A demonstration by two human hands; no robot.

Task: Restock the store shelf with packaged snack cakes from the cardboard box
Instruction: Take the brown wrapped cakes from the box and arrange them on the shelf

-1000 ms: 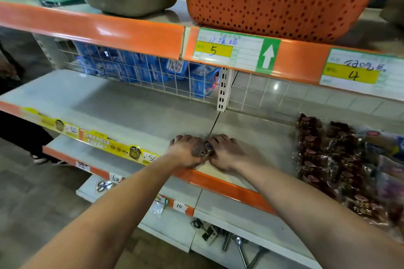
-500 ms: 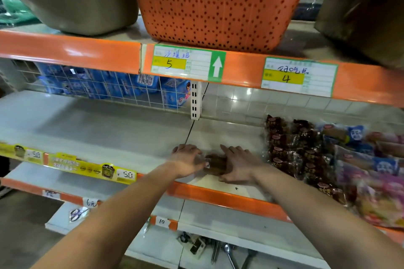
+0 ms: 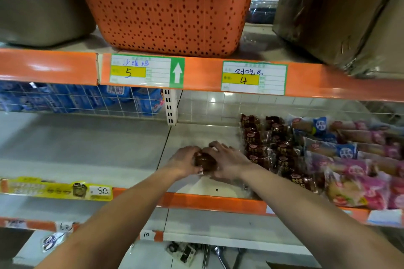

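A brown packaged snack cake lies on the white middle shelf near its front edge. My left hand cups its left side and my right hand curls over its right side, so both hold it between them. Just to the right, a little apart from my right hand, several matching brown snack cakes lie in rows running front to back. Most of the held cake is hidden by my fingers.
Blue and pink snack packs fill the shelf's right end. Blue packets sit behind a wire grid at the back left. An orange basket, a grey tub and a cardboard box stand on the shelf above. Tools lie on the lowest shelf.
Both hands have slid the cake rightward along the shelf, closer to the rows of brown cakes. The view has swung right and up with them.
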